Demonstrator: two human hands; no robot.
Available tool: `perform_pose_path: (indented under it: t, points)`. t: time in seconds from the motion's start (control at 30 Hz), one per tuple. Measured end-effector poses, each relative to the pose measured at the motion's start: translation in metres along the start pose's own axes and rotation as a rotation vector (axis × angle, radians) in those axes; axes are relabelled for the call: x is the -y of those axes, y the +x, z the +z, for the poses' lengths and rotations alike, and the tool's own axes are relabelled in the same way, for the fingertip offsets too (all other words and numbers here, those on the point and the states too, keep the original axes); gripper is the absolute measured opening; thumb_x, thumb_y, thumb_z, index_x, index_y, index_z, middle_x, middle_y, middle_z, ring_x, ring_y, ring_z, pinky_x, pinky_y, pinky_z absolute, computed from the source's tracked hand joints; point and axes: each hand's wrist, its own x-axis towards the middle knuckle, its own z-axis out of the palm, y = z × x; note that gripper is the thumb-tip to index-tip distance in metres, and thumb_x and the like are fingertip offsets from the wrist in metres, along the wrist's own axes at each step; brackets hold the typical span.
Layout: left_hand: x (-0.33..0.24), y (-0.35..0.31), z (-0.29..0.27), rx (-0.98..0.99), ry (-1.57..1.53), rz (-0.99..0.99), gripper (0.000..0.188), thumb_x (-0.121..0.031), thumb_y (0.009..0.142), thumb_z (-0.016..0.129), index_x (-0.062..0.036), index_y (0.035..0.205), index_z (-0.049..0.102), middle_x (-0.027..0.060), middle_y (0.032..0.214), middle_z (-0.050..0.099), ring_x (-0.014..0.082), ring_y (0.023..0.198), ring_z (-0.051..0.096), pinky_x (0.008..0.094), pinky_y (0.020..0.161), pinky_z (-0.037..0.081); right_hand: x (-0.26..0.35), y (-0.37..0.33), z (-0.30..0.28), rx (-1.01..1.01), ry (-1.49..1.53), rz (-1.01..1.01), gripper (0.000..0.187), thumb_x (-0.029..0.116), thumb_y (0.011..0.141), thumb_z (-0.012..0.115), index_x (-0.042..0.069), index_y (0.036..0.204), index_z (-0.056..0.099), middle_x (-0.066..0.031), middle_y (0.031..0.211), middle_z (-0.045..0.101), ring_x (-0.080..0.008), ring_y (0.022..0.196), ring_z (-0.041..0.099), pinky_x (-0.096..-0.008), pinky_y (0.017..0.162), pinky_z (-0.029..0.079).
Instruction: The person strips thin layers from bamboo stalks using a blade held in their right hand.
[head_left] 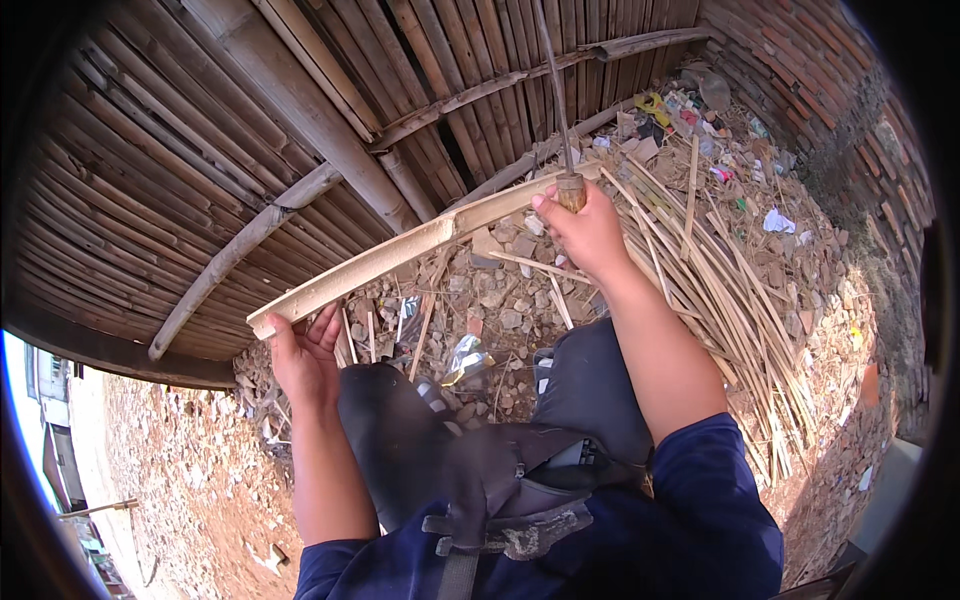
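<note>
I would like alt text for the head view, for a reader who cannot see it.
A person's left hand supports one end of a split bamboo piece, while the right hand, near its other end, grips a wooden-handled tool with a long metal part. Thin pale strips lie on rubble beside a slatted bamboo structure.

Bamboo strip (425, 242) pale, split lengthwise, hollow side showing, node approx. mid; slanted, R end higher. Tool (559, 113) has long thin blade, wood hdl., pointing up nr. strip's R end.
</note>
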Motion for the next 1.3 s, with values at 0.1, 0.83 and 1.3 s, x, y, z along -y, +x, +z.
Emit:
perform_pose_path:
  t: [0.1, 0.83, 1.3]
  points:
    - [-0.013, -0.01, -0.03, -0.04, -0.05, 0.032, 0.051, -0.046, 0.105, 0.048, -0.0036, 0.135, 0.049, 0.0146, 0.122, 0.063, 0.0256, 0.107, 0.067, 0.0289, 0.081, 0.058, 0.008, 0.01, 0.035, -0.125, 0.091, -0.042, 0.032, 0.028, 0.087, 0.078, 0.001, 0.096, 0.063, -0.0032, 0.078, 0.064, -0.0135, 0.065, 0.058, -0.0317, 0.064, 0.048]
    - [-0.035, -0.111, -0.178, -0.209, 0.239, -0.278, 0.076, -0.071, 0.099, 0.035, -0.0084, 0.14, 0.048, 0.0121, 0.128, 0.06, 0.0258, 0.114, 0.062, 0.0383, 0.09, 0.052, -0.009, -0.011, 0.088, -0.266, 0.78, 0.209, 0.021, 0.002, 0.084, 0.074, 0.005, 0.093, 0.056, -0.0026, 0.077, 0.061, -0.01, 0.057, 0.055, -0.0263, 0.051, 0.044]
    - [-0.04, -0.004, -0.022, 0.832, 1.482, -0.192, 0.076, -0.044, 0.08, 0.083, -0.0006, 0.136, 0.054, 0.0173, 0.128, 0.065, 0.0284, 0.115, 0.064, 0.0421, 0.096, 0.051, -0.002, -0.026, 0.092, -0.059, 0.77, 0.111, 0.02, 0.002, 0.084, 0.075, 0.008, 0.085, 0.056, -0.0014, 0.075, 0.059, -0.0102, 0.058, 0.054, -0.0277, 0.057, 0.046]
